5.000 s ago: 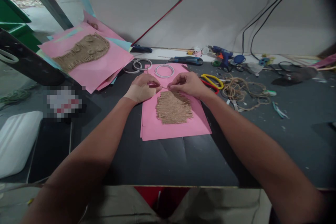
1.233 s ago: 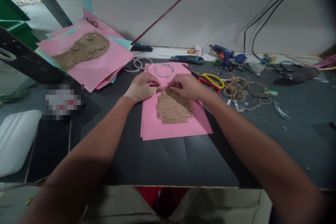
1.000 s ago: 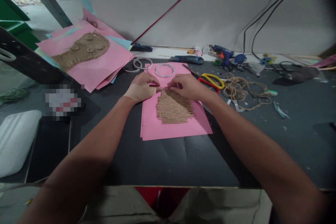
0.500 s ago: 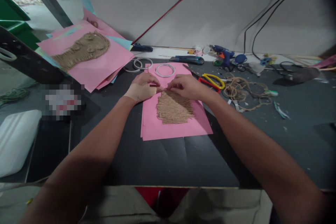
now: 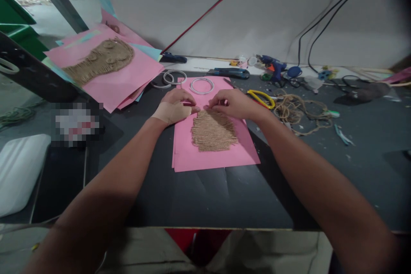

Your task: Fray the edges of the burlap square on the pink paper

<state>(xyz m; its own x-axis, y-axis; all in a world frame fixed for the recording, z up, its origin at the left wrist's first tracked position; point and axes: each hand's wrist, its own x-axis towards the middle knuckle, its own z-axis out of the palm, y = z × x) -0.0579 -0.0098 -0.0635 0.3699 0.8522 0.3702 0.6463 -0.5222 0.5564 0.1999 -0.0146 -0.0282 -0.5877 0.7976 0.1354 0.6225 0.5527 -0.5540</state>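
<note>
Rows of brown jute twine (image 5: 213, 132) lie side by side on a pink sheet of paper (image 5: 189, 160), forming a flat panel with ragged sides. My left hand (image 5: 176, 106), with a beige wrap around its wrist and palm, is closed at the panel's top left edge, fingertips pressed to the twine. Just across from it, my right hand (image 5: 229, 102) pinches at the top edge, its fingers bent together. The strand between the fingertips is too small to see clearly. Three white rings lie behind my hands, one of them a ring (image 5: 201, 86) on the paper.
Scissors with yellow and red handles (image 5: 263, 99) and a tangle of twine (image 5: 293, 109) lie to the right. A blue glue gun (image 5: 272, 65) and a cutter knife (image 5: 229, 72) are at the back. Pink sheets (image 5: 109, 94) bearing a twine shape are stacked at the left.
My right hand has shifted slightly right along the top edge, away from my left hand, covering more of the scissors. My left hand stays in place.
</note>
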